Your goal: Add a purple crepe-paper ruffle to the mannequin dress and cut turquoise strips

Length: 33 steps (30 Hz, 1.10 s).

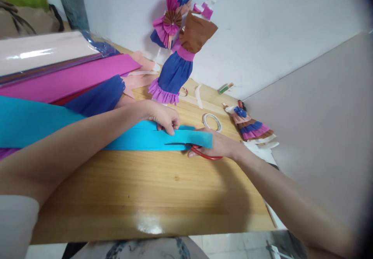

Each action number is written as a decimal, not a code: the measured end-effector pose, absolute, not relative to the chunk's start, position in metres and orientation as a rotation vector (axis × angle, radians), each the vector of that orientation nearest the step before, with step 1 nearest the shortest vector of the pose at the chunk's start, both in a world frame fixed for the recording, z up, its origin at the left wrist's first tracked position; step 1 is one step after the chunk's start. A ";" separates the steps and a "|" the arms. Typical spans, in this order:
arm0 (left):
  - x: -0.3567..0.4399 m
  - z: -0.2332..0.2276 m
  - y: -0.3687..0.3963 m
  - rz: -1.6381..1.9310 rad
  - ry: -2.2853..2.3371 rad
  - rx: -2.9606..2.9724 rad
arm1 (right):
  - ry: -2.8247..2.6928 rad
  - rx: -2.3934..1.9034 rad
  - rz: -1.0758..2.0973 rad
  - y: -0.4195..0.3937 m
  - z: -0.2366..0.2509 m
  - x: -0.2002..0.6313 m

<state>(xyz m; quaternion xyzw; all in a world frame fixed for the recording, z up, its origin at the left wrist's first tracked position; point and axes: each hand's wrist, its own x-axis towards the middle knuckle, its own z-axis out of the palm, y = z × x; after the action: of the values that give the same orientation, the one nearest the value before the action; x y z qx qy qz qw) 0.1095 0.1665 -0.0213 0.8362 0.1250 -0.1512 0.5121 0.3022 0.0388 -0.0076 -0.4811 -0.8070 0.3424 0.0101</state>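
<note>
A long sheet of turquoise crepe paper (136,138) lies across the wooden table (140,189). My left hand (164,117) presses its upper edge down with the fingers curled on the paper. My right hand (218,144) grips red-handled scissors (198,150), whose dark blades lie inside a cut running leftward through the paper's right end. The right-hand fingers are partly hidden under the paper's end flap.
Rolls of pink, magenta and blue crepe paper (72,78) lie at the back left. A paper dress figure (177,64) stands against the wall, a smaller one (252,128) lies at the right, and a tape ring (212,121) sits between them.
</note>
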 end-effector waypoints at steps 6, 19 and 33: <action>0.107 -0.017 0.164 -0.373 0.270 2.032 | -2.567 -1.483 1.080 0.042 -0.011 0.298; 0.111 -0.024 0.170 -0.387 0.280 2.065 | -2.400 -1.301 1.337 0.045 -0.021 0.314; 0.087 -0.004 0.158 -0.452 0.495 2.310 | -2.555 -1.465 1.060 0.040 -0.011 0.308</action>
<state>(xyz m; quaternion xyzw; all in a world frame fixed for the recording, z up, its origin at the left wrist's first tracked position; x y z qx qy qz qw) 0.0867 0.1582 -0.0044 0.8961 0.1919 -0.1752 0.3599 0.3079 0.0403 -0.0111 -0.4680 -0.8162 0.3387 0.0060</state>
